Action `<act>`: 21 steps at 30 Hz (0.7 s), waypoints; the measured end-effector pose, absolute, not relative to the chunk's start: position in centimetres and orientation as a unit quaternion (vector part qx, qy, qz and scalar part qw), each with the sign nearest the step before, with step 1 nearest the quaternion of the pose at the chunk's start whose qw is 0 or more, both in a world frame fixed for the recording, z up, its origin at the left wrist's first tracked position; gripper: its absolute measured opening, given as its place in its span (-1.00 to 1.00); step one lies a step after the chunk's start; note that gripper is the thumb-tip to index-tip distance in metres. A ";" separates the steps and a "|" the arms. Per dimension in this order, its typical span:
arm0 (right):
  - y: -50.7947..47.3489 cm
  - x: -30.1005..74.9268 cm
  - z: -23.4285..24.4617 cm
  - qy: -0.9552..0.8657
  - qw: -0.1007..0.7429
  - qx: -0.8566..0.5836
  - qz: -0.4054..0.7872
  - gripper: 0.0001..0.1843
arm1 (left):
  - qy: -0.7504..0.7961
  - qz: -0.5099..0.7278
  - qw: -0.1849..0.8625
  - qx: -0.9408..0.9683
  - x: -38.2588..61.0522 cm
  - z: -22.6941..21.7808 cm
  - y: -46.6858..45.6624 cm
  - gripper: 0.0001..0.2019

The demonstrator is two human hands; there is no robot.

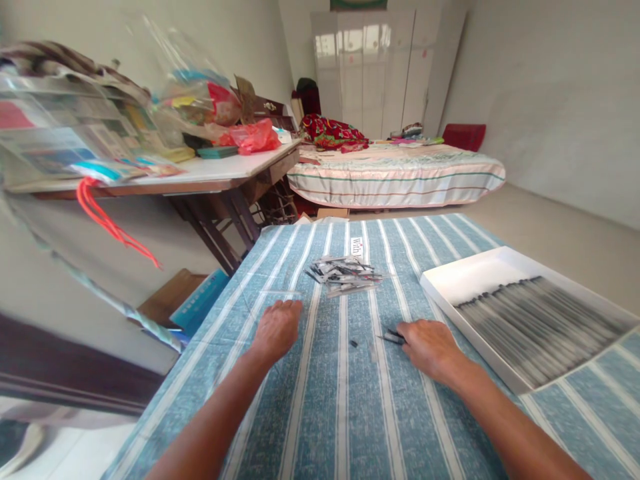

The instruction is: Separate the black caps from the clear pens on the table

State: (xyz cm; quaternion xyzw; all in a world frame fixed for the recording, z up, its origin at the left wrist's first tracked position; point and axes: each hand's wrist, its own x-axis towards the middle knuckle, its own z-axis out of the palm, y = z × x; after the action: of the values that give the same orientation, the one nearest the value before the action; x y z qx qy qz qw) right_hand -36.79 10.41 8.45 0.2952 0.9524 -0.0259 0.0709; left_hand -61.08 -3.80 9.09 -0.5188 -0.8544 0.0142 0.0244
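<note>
Both hands rest palm down on the striped cloth of the table (320, 413), near the middle and a little back from its near edge. The left hand (277, 330) has its fingers bent down onto the near edge of a clear plastic sleeve (280, 295) that lies flat. It seems to press the sleeve rather than grip it, and nothing is closed in it.

Beyond the gap between the hands, toward the far edge, sits a loose pile of packets (345, 273), clear sleeves with dark sticks inside. Between the hands a small dark bit (353, 344) lies alone on the cloth.

The right hand (427, 347) covers one end of a dark stick (391, 337), which juts out to the left from under its fingertips. The back of the hand hides the fingers, so I cannot tell whether the stick is pinched or only touched.

Along the right edge of the table stands a white tray (450, 277), with many dark sticks in a row inside it.

My reading is that this is a pick-up step, with one stick at the right fingertips and the sleeve pinned by the left hand. Lifting so thin a stick off the cloth calls for a fine fingertip pinch, and getting it into the sleeve calls for the sleeve's mouth to be held open and steady.
</note>
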 end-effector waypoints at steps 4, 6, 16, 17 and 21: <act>10.2 -36.5 8.4 0.956 0.082 0.283 -0.004 -0.78 | -0.818 -0.067 0.000 -0.571 -55.9 9.8 -4.7 -0.83; 10.1 -36.6 8.2 0.958 0.090 0.273 -0.001 -0.77 | -0.785 -0.186 -0.046 -0.590 -53.8 10.1 -5.0 -0.83; 10.2 -35.1 10.8 0.981 0.063 0.182 -0.025 -0.82 | -0.604 -0.461 -0.516 -0.395 -51.6 8.0 -4.8 -0.91; 10.1 -34.9 11.2 0.983 0.053 0.174 -0.024 -0.83 | -0.600 -0.465 -0.524 -0.387 -51.7 7.8 -4.8 -0.90; 9.5 -34.8 12.0 0.986 0.035 0.161 -0.005 -0.83 | -0.587 -0.481 -0.542 -0.362 -52.0 7.6 -4.9 -0.89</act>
State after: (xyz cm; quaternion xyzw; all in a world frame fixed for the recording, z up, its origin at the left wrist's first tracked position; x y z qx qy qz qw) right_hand -34.83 9.48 11.96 0.1607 0.9864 -0.0051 0.0349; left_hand -52.00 -4.86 7.58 -0.3618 -0.5865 -0.4808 -0.5421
